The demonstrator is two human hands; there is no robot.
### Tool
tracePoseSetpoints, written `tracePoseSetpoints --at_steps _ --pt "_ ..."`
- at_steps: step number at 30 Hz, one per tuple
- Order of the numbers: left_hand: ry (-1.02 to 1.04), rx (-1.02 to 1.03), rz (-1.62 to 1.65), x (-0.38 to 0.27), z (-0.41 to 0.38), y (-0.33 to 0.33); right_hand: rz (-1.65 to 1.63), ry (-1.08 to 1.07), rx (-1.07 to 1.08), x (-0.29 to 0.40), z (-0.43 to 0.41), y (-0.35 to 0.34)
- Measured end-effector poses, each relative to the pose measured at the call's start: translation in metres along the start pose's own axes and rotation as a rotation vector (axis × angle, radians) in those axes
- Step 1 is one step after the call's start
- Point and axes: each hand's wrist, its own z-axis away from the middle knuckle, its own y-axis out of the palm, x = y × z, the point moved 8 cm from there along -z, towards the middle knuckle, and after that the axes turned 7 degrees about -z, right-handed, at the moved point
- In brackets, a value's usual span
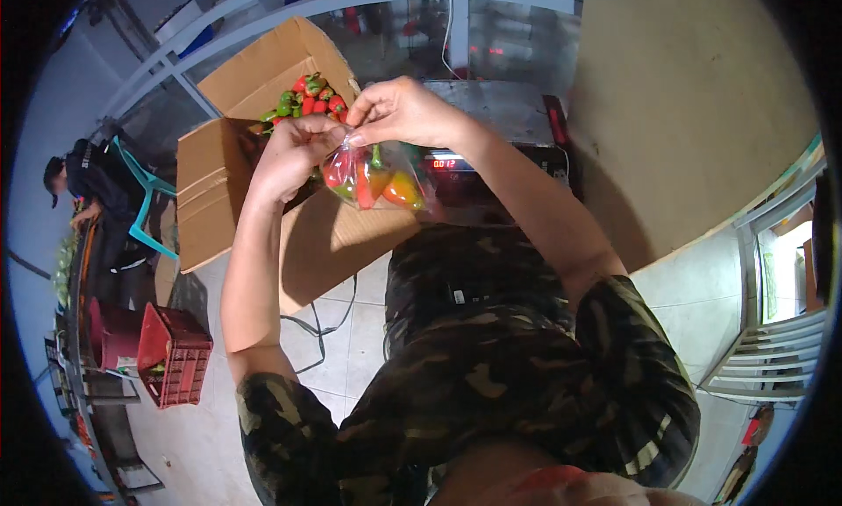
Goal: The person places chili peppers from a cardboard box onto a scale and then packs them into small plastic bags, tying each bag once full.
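Observation:
A clear plastic bag (395, 161) hangs from my fingers with several red, green and orange peppers (402, 189) inside. My left hand (289, 147) pinches the gathered neck of the bag from the left. From the right, my right hand (408, 114) grips the same neck between thumb and fingers. Behind my hands, an open cardboard box (210, 197) holds a heap of red and green peppers (312, 101). Just right of the bag stands a digital scale (493, 121) with lit red digits; my right forearm covers part of it.
A large tan board (697, 111) fills the right side. On the left are a red plastic crate (184, 364), a maroon bucket (115, 332) and a turquoise chair (141, 197). A person (99, 177) in dark clothes bends there. A cable (322, 332) lies on the tiled floor.

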Motion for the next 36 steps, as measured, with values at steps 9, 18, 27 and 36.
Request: tracePoseSetpoints --at_steps 9,18,27,36 --pt "-0.102 -0.036 -0.011 0.054 -0.026 -0.019 -0.088 0.1 -0.004 -0.052 -0.025 -0.005" --pt "-0.083 0.017 -0.015 0.087 -0.038 -0.028 0.09 0.022 0.009 -0.073 -0.036 0.005" --pt "-0.102 -0.056 0.1 0.105 -0.04 -0.031 0.385 -0.087 -0.051 -0.075 -0.031 0.009" --pt "-0.021 -0.052 0.048 0.067 -0.042 -0.034 0.15 -0.107 -0.237 -0.044 -0.03 -0.007"
